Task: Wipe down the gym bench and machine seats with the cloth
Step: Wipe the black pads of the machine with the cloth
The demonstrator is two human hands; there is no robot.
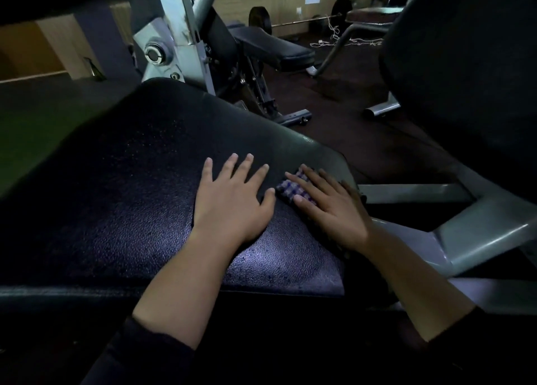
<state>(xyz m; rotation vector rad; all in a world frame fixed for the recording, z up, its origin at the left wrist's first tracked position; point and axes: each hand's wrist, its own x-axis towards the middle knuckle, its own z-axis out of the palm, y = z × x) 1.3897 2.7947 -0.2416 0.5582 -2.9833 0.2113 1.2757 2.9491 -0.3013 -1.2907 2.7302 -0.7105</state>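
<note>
Head view, left hand (232, 198): my fingers lie straight and spread, flat on the black seat pad (130, 181).
Right hand (328, 207): flat, pressing the checked cloth (290, 188) near the pad's right edge.
Doing it well: I think even pressure and overlapping strokes toward the left.
Cloth axis: folded, runs near-left to far-right.

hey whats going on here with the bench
A person is wiping a black padded gym bench. The right hand presses a folded checked cloth flat against the pad near its right edge, fingers straight. The left hand rests open on the pad just beside it, holding nothing. Another bench and a barbell sit further back on the floor.
</note>
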